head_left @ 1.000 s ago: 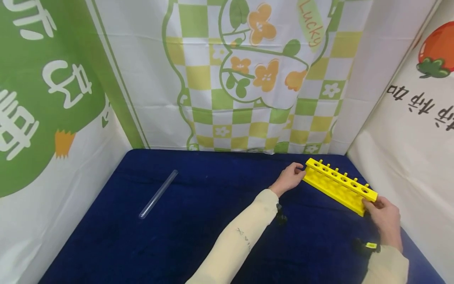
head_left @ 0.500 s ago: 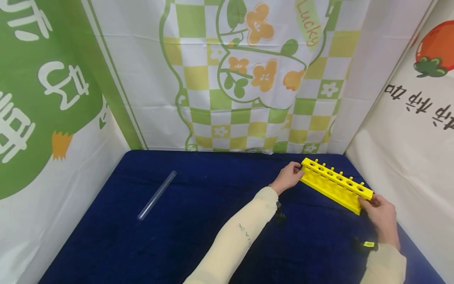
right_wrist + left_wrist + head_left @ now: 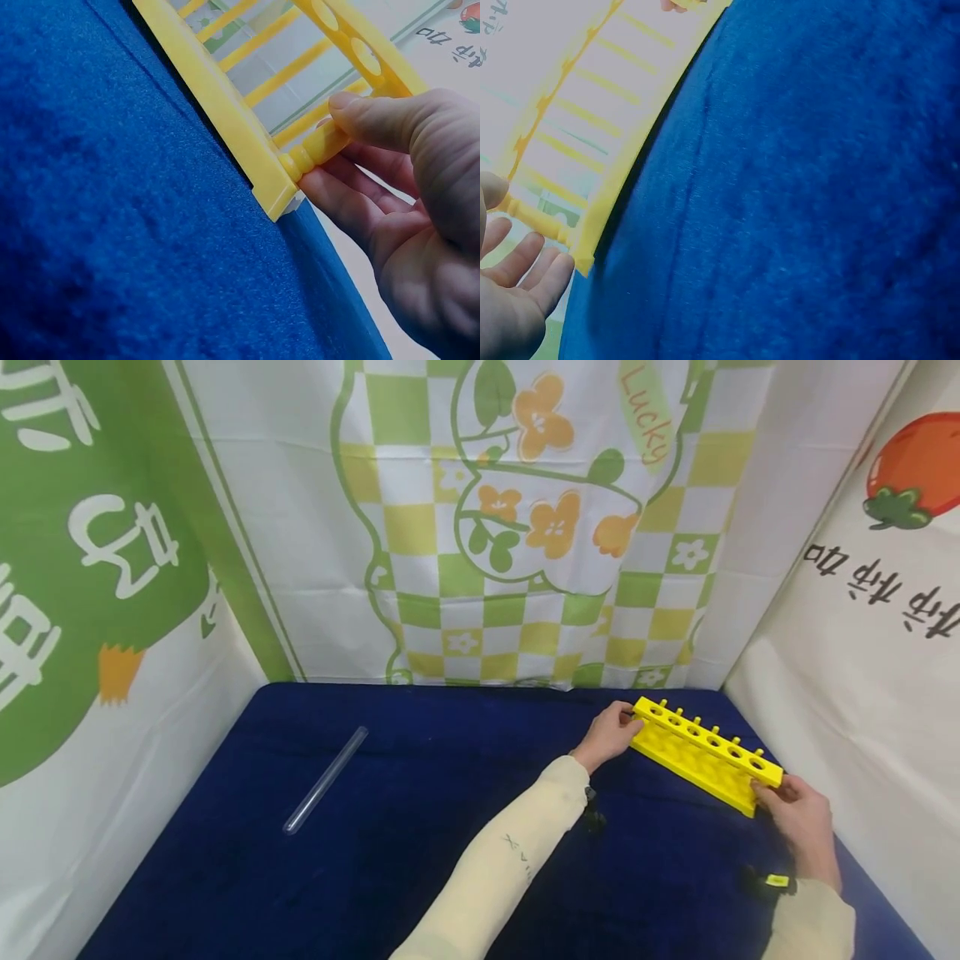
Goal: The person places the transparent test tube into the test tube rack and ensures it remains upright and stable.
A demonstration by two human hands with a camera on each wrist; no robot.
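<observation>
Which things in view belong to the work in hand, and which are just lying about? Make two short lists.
In the work:
rack
left hand, at its far end
right hand, gripping its near end

Apparently just about:
tube, untouched, apart from the rack
blue cloth
printed hangings

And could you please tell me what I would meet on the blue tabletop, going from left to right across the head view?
Clear tube, left hand, yellow rack, right hand.
</observation>
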